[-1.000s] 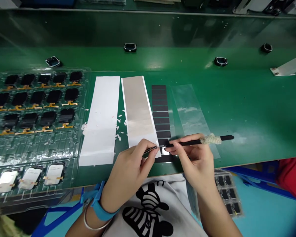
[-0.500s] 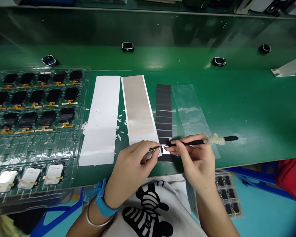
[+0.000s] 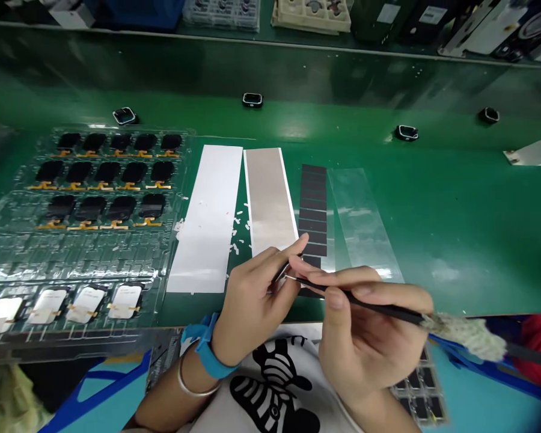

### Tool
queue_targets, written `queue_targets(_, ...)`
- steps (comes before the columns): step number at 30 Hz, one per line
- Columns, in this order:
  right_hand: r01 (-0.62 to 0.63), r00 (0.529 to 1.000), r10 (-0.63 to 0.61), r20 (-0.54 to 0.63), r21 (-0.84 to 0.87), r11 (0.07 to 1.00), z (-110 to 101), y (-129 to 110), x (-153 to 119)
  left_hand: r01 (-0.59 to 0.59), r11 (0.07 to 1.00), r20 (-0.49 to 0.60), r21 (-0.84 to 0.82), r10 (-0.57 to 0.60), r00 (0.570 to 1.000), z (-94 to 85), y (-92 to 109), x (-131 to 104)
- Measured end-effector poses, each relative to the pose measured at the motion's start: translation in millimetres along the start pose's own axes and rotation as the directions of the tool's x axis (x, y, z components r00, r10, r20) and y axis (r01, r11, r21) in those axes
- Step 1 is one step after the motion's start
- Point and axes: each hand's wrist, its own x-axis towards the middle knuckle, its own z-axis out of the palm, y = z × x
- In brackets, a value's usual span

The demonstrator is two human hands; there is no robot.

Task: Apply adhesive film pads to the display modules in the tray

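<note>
My left hand [image 3: 256,294] pinches a small dark-edged screen [image 3: 280,272] between thumb and fingers. It looks like the ones in the tray, though the fingers cover most of it. In my right hand [image 3: 369,331] is a pair of slim black tweezers [image 3: 388,310] with pale wrapping round the back part. Their thin tip points left at the screen; whether it touches, I cannot tell. Under the fingertips lies a strip of black adhesive pieces [image 3: 313,204] on clear film. A beige sheet with white edges [image 3: 270,198] and a white sheet [image 3: 211,222] lie left of it.
A clear plastic tray [image 3: 94,246] with rows of screens stands at the left. White scraps [image 3: 235,231] are scattered between the sheets. A clear film [image 3: 365,222] lies to the right. Several watch cases [image 3: 252,100] sit along the back, below a shelf [image 3: 270,45] with boxes.
My right hand has come nearer the camera and lower, the tweezers now slanting down to the right. My left hand stays pinched on the screen, its forefinger more extended. The view has shifted.
</note>
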Motion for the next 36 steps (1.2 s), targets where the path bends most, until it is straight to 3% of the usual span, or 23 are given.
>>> queue_targets(8,0.048,0.996,-0.053,-0.076,-0.072,0.996,9,11,-1,0.003,0.999,-0.059,-0.033,-0.005,0.998,3.7,-5,1)
queue_targets(17,0.051,0.989,-0.059,-0.136,-0.061,0.997,17,19,1,0.006,0.991,-0.025,-0.133,-0.009,1.000,2.8,-9,-1)
queue_targets(36,0.051,0.991,-0.062,-0.116,-0.091,0.995,14,23,2,0.031,0.994,-0.020,-0.103,-0.033,0.999,3.1,-9,-1)
